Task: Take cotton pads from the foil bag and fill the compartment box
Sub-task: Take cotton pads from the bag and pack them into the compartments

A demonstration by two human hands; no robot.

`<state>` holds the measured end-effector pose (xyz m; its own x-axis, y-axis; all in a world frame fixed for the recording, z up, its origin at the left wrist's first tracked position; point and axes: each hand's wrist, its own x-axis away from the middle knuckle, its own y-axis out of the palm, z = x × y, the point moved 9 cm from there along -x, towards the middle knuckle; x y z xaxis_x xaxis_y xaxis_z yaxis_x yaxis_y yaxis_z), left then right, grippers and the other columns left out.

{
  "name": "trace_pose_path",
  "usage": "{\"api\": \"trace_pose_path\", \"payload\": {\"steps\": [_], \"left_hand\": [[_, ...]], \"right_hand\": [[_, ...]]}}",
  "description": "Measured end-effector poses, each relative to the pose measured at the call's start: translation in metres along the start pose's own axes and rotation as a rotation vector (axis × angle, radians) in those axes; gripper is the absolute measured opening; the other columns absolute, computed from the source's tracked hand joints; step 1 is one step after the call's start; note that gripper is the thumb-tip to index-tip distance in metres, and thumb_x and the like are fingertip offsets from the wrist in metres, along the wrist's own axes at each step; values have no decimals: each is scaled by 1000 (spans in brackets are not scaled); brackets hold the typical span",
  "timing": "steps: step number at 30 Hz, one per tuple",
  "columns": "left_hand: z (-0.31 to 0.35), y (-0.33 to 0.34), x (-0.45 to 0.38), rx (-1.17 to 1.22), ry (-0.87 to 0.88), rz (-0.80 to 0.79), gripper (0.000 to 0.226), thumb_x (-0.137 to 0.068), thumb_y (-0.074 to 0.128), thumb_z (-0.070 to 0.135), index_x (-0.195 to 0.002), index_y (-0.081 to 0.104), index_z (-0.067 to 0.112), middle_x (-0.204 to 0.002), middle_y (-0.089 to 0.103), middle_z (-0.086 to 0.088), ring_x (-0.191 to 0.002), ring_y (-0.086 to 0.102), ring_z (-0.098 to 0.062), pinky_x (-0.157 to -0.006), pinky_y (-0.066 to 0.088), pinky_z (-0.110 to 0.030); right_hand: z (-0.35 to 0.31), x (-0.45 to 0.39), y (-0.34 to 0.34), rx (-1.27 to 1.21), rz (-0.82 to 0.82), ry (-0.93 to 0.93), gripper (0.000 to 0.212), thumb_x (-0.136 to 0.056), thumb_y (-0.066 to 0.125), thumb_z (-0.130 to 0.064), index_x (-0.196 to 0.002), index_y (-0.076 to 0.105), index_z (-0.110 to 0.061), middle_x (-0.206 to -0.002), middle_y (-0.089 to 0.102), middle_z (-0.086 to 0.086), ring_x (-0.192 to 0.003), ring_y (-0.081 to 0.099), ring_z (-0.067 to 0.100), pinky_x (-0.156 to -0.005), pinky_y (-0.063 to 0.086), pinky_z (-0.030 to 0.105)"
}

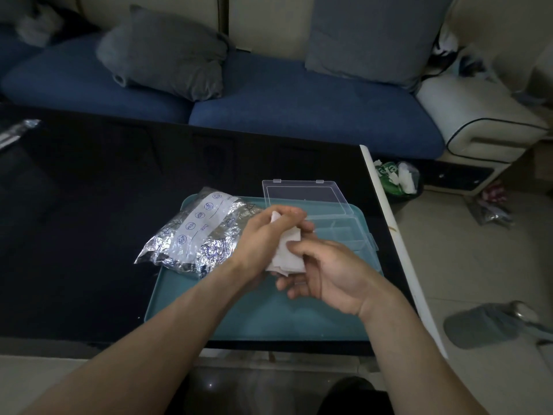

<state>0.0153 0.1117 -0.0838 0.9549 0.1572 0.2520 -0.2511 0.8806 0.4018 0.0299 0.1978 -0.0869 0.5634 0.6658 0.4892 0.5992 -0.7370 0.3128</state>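
Resting between both hands [299,253]: cotton pads [285,253]

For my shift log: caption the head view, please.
Both hands, left hand and right hand, hold white cotton pads over the teal tray, between foil bag and open compartment box.

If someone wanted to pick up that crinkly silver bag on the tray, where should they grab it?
Probably by the crumpled near-left end of the foil bag, coming from the left. That end hangs over the teal tray's edge above the dark table, so fingers can pinch it from above and below. The right end is crowded by the left hand and right hand, which both hold the white cotton pads.
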Motion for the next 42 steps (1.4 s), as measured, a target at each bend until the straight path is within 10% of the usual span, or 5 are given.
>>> {"api": "trace_pose_path", "payload": {"steps": [11, 18, 23, 33, 42], "left_hand": [[18, -24, 0, 162, 136, 222, 34, -95, 63, 32, -70, 59, 10, -60, 57, -10, -63, 58, -23, -66, 49, -34], [35, -8, 11, -380, 346, 196, 48, -97, 51, 43, -69, 70, 10, -65, 66, -5, -61, 61, -8, -60, 49, -20], [41, -13, 12, -395, 437, 239, 44, -97, 56, 37, -69, 69, 6, -64, 67, -9, -61, 59, -4, -61, 46, -14], [22, -21, 0, -225, 215, 258, 56, -103, 46, 41, -65, 72, 9, -77, 73, -16, -73, 68, -22, -78, 55, -38], [-18, -9, -3, -198, -69, 49, 23, -98, 59, 10, -110, 61, -9, -105, 69, -27, -90, 71, -36, -80, 61, -45]], "right_hand": [[9, -3, -2, -167, 90, 48, 25, -98, 61, -19, -112, 69, 0, -103, 73, 21, -93, 73, 35, -77, 62, 41], [15, -9, 7, 8, 59, 44, 58, -103, 38, -56, -113, 69, -9, -95, 70, 8, -82, 64, 22, -65, 52, 32], [16, -10, 2, 25, 148, 15, 39, -105, 48, -41, -108, 71, -10, -95, 72, 9, -83, 66, 24, -67, 51, 32], [1, -4, -4, 40, 90, -30, 26, -103, 53, -23, -104, 68, -2, -85, 71, 15, -70, 68, 21, -62, 56, 31], [-21, 5, -53, 332, 528, -220, 35, -104, 51, -38, -96, 75, -14, -88, 76, 2, -75, 67, 15, -66, 53, 28]]}}
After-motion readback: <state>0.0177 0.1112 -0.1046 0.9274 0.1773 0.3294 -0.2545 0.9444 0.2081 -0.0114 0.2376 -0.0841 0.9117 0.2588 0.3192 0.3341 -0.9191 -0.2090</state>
